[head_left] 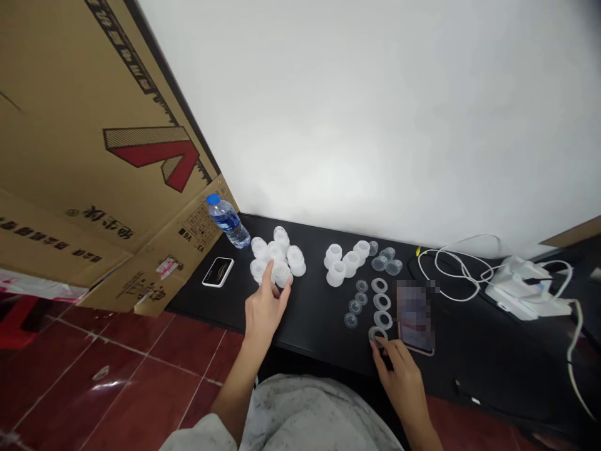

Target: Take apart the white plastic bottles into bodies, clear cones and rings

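Observation:
My left hand (265, 308) reaches into a cluster of small white lidded containers on the black table, thumb and forefinger on either side of the nearest white container (282, 274). At the front edge, my right hand (401, 371) has its fingertips on the nearest translucent ring (377, 334), the lowest in a column of several rings. Left of that column runs a row of small clear discs (355, 307). Several open white cups (336, 274) stand mid-table, with translucent cap-like pieces (393, 267) to their right.
A water bottle (228, 220) and a white device with a dark screen (218, 272) are at the left, beside a large cardboard box (94, 156). A phone (416, 316) lies right of the rings. White cables (462, 275) and a white plastic device (526, 291) occupy the right side.

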Demonstrator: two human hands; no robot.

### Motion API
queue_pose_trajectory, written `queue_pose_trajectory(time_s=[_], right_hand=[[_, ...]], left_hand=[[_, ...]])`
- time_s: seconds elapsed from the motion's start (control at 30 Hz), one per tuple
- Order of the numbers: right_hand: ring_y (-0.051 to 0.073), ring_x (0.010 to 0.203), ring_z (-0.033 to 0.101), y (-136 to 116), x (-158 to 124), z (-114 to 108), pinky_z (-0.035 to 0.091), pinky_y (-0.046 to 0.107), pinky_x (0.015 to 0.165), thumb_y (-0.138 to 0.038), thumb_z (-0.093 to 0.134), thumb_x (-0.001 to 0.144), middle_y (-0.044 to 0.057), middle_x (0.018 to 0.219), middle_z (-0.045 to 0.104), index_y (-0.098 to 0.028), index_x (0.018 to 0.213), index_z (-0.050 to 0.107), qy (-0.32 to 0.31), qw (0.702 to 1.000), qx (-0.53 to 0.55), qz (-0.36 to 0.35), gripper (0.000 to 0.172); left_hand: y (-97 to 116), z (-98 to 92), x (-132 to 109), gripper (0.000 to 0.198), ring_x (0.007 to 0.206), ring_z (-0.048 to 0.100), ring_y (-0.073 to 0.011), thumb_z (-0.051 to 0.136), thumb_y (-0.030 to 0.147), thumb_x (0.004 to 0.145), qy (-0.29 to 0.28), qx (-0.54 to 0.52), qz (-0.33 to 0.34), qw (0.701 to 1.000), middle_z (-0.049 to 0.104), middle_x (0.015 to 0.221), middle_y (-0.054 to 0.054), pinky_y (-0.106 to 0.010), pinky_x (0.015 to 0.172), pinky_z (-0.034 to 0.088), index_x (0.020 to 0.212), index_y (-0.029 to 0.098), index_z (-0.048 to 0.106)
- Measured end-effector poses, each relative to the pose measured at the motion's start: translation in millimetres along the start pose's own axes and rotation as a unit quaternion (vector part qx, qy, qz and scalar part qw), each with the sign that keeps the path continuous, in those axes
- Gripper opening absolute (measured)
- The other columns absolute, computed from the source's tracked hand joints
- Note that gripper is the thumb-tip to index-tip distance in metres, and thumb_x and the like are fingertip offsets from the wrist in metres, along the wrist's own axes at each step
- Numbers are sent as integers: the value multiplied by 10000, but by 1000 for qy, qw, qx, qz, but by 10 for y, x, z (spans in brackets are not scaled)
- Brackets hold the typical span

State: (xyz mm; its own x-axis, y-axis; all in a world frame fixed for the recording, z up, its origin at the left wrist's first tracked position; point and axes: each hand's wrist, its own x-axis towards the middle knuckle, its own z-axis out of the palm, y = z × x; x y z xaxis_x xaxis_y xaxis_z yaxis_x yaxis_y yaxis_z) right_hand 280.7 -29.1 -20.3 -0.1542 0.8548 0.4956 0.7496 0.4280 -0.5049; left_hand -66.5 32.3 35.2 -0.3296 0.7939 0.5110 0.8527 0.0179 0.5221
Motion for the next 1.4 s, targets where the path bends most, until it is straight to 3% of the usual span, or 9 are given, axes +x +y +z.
queue_pose_trajectory(time_s=[0.2,0.3,0.37,0.5,0.6,0.7,0.8,0.9,1.4], right_hand=[[232,730,701,33,19,21,602,364,709,-364,611,1124,62,863,681,-250,1189,741,12,1000,-9,2,185],[249,772,705,33,2,29,603,384,742,-327,664,1095,74,899,703,-253,1244,736,30,999,-14,3,181],[255,804,714,-39,17,27,604,393,772,-273,676,1082,82,924,718,-256,1242,743,47,999,-2,8,174],[238,787,708,-379,168,59,613,369,734,-236,642,1082,77,934,727,-274,1211,755,45,993,102,34,176],[185,657,634,-627,357,157,579,315,578,-353,704,1056,82,1039,760,-269,1417,676,10,971,219,95,372],[200,748,706,-712,518,276,621,309,653,-447,698,1061,81,1025,785,-251,1309,732,-12,934,319,160,317],[173,636,670,-671,607,351,566,270,526,-531,697,1052,62,915,777,-222,1222,737,0,891,397,222,354],[140,554,602,-626,652,357,527,251,475,-590,709,1029,34,844,739,-212,1136,737,-6,863,439,251,393],[148,641,612,-584,659,254,526,257,569,-598,716,1025,0,779,655,-208,1088,744,-52,835,480,262,396]], left_hand=[[-70,135,-156,319,1015,755,-290,884,320,911,127,-25,90,987,746,1099,-145,-385,858,612,1207,225,814],[-52,159,-207,403,1240,737,-335,881,168,892,105,-116,164,974,756,1305,-146,-565,1113,577,1263,268,760],[23,159,-252,495,1227,758,-320,852,112,899,62,-188,197,960,770,1327,-116,-637,1187,533,1338,298,719],[316,151,-374,600,1210,772,-321,791,100,924,-85,-291,210,929,788,1337,-112,-596,1105,620,1469,323,677],[524,179,-460,649,1225,767,-315,747,95,944,-186,-345,234,890,794,1352,-103,-528,1028,667,1534,341,637],[597,243,-529,708,1222,764,-313,771,129,946,-188,-345,230,890,776,1387,-111,-509,1038,655,1592,339,572],[542,303,-591,610,1141,779,-315,844,239,928,-183,-306,168,919,788,1307,-124,-468,991,651,1499,298,640],[467,339,-651,433,1062,781,-287,850,324,932,-228,-302,119,918,796,1205,-104,-401,929,644,1340,266,717],[386,381,-638,477,869,667,-214,799,490,944,-316,-394,25,863,727,1041,-87,-328,762,624,1342,227,794]])
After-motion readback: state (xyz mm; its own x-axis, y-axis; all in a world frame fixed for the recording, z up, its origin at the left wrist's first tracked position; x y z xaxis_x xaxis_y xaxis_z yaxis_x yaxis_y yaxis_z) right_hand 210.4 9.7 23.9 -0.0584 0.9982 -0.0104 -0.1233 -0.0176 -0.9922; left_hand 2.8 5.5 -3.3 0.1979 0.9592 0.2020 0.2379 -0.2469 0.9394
